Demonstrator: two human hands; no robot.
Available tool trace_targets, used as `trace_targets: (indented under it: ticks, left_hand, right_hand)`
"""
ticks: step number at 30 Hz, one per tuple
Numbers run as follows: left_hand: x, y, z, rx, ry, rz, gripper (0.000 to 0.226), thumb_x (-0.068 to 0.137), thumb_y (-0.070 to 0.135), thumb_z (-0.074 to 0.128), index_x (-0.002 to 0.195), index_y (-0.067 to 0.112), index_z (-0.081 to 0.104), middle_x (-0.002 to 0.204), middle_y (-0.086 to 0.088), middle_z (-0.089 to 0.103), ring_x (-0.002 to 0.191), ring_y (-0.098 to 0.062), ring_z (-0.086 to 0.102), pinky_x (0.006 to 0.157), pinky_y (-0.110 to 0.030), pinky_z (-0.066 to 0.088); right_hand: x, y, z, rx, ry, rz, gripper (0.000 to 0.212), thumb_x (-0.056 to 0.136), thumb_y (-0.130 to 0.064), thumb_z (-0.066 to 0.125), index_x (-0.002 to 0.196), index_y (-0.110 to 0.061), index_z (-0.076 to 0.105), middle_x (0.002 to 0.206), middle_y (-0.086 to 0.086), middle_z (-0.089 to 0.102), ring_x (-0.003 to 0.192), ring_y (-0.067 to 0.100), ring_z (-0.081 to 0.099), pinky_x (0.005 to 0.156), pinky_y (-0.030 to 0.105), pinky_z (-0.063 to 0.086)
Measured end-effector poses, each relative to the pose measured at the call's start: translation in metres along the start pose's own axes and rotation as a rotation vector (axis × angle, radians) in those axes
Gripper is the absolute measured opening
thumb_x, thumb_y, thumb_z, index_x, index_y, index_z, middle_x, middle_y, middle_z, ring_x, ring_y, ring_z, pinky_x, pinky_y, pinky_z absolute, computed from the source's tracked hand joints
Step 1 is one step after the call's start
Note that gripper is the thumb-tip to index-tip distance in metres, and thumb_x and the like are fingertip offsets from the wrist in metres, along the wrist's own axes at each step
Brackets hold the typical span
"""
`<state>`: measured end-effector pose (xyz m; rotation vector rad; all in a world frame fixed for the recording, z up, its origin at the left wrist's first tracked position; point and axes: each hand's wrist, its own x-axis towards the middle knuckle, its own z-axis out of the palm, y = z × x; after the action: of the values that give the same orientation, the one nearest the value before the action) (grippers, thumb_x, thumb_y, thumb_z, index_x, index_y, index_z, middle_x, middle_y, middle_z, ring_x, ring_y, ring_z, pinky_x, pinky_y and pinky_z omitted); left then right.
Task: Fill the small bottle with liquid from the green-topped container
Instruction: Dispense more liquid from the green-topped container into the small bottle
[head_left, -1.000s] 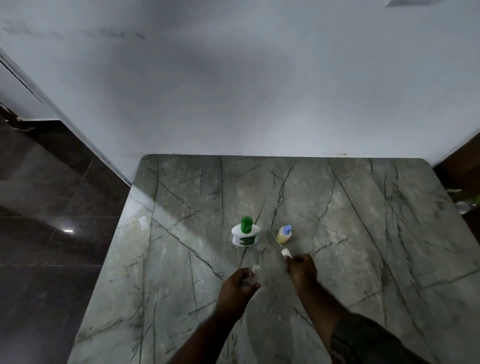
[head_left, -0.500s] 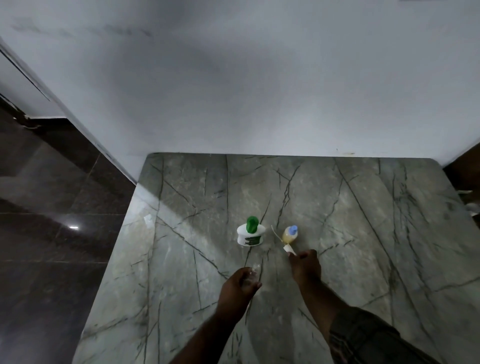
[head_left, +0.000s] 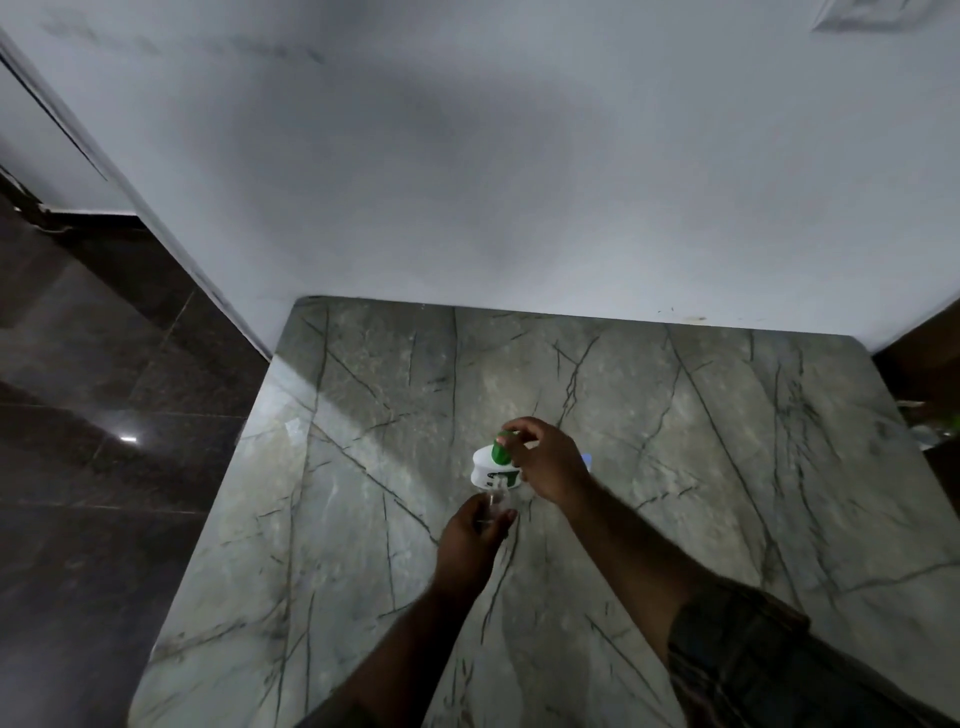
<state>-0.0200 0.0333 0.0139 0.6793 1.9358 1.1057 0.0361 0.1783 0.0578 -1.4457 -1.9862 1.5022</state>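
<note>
A white container with a green top stands on the marble table. My right hand reaches over it from the right, and its fingers curl round the green top. Just in front of the container my left hand grips a small clear bottle, of which only the upper part shows above the fingers. The bottle's mouth sits close to the container's front side.
A small blue-capped bottle peeks out behind my right hand. The white wall runs along the table's far edge. Dark tiled floor lies past the left edge, and some clutter sits off the right edge.
My right hand has moved up and left from beside the blue-capped bottle onto the green top; the white cap it held is no longer seen. My left hand has brought the small bottle toward the container.
</note>
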Motion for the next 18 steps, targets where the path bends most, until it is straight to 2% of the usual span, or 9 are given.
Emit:
trace_targets:
  ticks: [2,5,9,14,18]
  left_hand:
    - [0.001,0.004,-0.001,-0.05,0.011,-0.009,0.026,0.09,0.035,0.065,0.115,0.027,0.059,0.09,0.004,0.071,0.078,-0.006,0.069,0.07,-0.02,0.056]
    - [0.004,0.007,-0.003,-0.092,0.027,-0.005,0.023,0.091,0.036,0.065,0.112,0.027,0.062,0.088,0.002,0.072,0.076,-0.008,0.068,0.069,-0.023,0.057]
    - [0.008,0.011,-0.005,-0.134,0.053,0.013,0.022,0.09,0.034,0.066,0.11,0.024,0.066,0.084,0.0,0.072,0.069,-0.006,0.066,0.064,-0.019,0.052]
    - [0.007,0.011,-0.008,-0.143,0.025,0.038,0.022,0.089,0.036,0.066,0.105,0.021,0.069,0.08,0.001,0.072,0.07,-0.01,0.068,0.065,-0.023,0.054]
    - [0.009,0.014,-0.009,-0.149,0.013,0.045,0.022,0.089,0.036,0.067,0.105,0.021,0.07,0.079,0.0,0.073,0.07,-0.012,0.068,0.066,-0.025,0.056]
  right_hand:
    - [0.006,-0.001,-0.001,0.007,-0.017,-0.001,0.013,0.084,-0.028,0.073,0.094,-0.019,0.073,0.09,-0.005,0.07,0.089,0.02,0.068,0.081,0.047,0.059]
    - [0.009,-0.005,-0.005,0.039,-0.054,0.012,0.012,0.084,-0.022,0.075,0.092,-0.013,0.073,0.086,0.002,0.072,0.084,0.027,0.071,0.074,0.047,0.061]
    - [0.007,-0.008,-0.009,0.015,-0.084,0.001,0.015,0.086,-0.021,0.073,0.097,-0.01,0.072,0.091,0.006,0.073,0.083,0.022,0.07,0.067,0.034,0.061]
    - [0.012,-0.009,-0.011,-0.112,-0.111,-0.05,0.015,0.086,-0.027,0.072,0.095,-0.016,0.071,0.092,0.001,0.072,0.086,0.018,0.069,0.077,0.036,0.059]
    - [0.013,-0.009,-0.01,-0.151,-0.118,-0.075,0.014,0.086,-0.03,0.072,0.092,-0.018,0.071,0.087,0.0,0.072,0.083,0.018,0.069,0.077,0.04,0.059]
